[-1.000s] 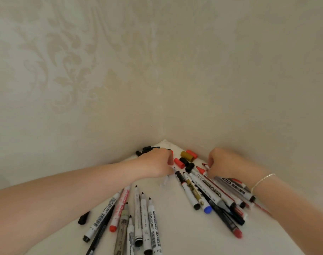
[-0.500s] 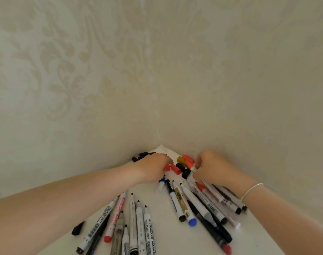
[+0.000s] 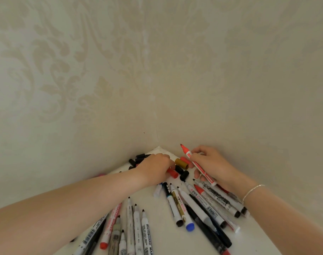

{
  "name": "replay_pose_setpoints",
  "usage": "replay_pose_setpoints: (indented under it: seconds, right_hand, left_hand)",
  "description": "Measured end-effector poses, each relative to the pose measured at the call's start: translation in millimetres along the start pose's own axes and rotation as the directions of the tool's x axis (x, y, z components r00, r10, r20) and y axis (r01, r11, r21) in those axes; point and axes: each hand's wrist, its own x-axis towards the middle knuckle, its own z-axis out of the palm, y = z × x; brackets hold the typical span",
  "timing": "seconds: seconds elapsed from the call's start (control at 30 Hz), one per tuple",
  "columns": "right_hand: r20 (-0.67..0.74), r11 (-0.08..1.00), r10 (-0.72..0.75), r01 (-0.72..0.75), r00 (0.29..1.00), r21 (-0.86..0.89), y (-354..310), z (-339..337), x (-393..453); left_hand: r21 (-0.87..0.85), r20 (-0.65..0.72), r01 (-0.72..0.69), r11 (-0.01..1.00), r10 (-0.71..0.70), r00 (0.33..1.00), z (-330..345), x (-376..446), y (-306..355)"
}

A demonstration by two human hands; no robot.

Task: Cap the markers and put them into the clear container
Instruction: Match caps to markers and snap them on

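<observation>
Near markers: a row of uncapped white markers lies closest to me on the white table, tips pointing away; one barrel reads "WHITEBOARD MARKER".
Red-printed marker: just left of that row, a white barrel with red lettering I can't read and a red end, partly under my left forearm.
Barcode marker: a barcode label shows on the black-and-white one furthest left.
Right pile: more uncapped markers fan out under my right wrist; one ends in a blue plug, one has a gold-printed barrel, and one reads "MARKER".
Bracelet: a thin silver chain on my right wrist.
Left hand: knuckles up, fingers curled down among the loose caps; fingertips are hidden, so I can't tell what they grasp. A red cap lies right at them.
Right hand: fingers wrapped around a red marker, lifted off the table, uncapped red tip tilted up toward the wall.
Loose caps: between my hands, a gold cap, another red one and black ones; further, black caps in the corner.
Container: the clear container doesn't appear in my view.
Wall: pale damask wallpaper.
</observation>
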Motion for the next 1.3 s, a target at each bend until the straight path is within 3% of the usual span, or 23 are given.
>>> replay_pose_setpoints:
  seconds: [0.13, 0.23, 0.37, 0.47, 0.6, 0.73, 1.07, 1.2, 1.3]
  right_hand:
    - [0.014, 0.998, -0.015, 0.015, 1.000, -0.061, -0.6, 3.2, 1.1]
    - [0.009, 0.997, -0.008, 0.009, 1.000, -0.083, -0.7, 6.2, 3.3]
    - [0.022, 0.998, 0.001, 0.001, 1.000, -0.063, -3.2, 10.5, 3.4]
    - [0.034, 0.998, 0.004, -0.002, 0.999, -0.058, -4.6, 11.2, 2.8]
    - [0.059, 0.995, -0.034, 0.039, 0.998, -0.092, -3.9, 8.6, -1.0]
    - [0.092, 0.989, -0.064, 0.076, 0.994, -0.127, -2.4, 7.3, -1.7]
    - [0.124, 0.939, -0.153, 0.184, 0.980, -0.290, -3.3, 16.4, -1.8]
    - [0.136, 0.886, -0.200, 0.239, 0.970, -0.397, -6.4, 17.6, -5.6]
    - [0.152, 0.835, -0.237, 0.281, 0.960, -0.473, -12.5, 11.5, -7.7]
  left_hand:
    - [-0.068, -0.012, 0.103, 0.992, -0.104, 0.994, 0.4, -0.2, -2.9]
    - [-0.121, 0.062, 0.188, 0.975, -0.182, 0.981, 1.6, -0.2, -9.5]
    - [-0.215, 0.054, 0.198, 0.956, -0.191, 0.980, -0.5, -6.0, -13.4]
    - [-0.321, -0.028, 0.177, 0.931, -0.196, 0.980, -5.3, -8.4, -16.3]
    - [-0.627, -0.076, 0.141, 0.766, -0.240, 0.968, -22.0, -10.8, -23.3]
    - [-0.716, -0.059, 0.136, 0.685, -0.253, 0.966, -36.1, -20.4, -33.0]
    - [-0.726, -0.039, 0.107, 0.679, -0.197, 0.980, -43.7, -34.9, -31.3]
    - [-0.578, -0.029, 0.067, 0.813, -0.102, 0.994, -47.7, -37.7, -24.8]
    - [-0.551, 0.071, 0.087, 0.830, -0.057, 0.996, -59.1, -42.9, -24.2]
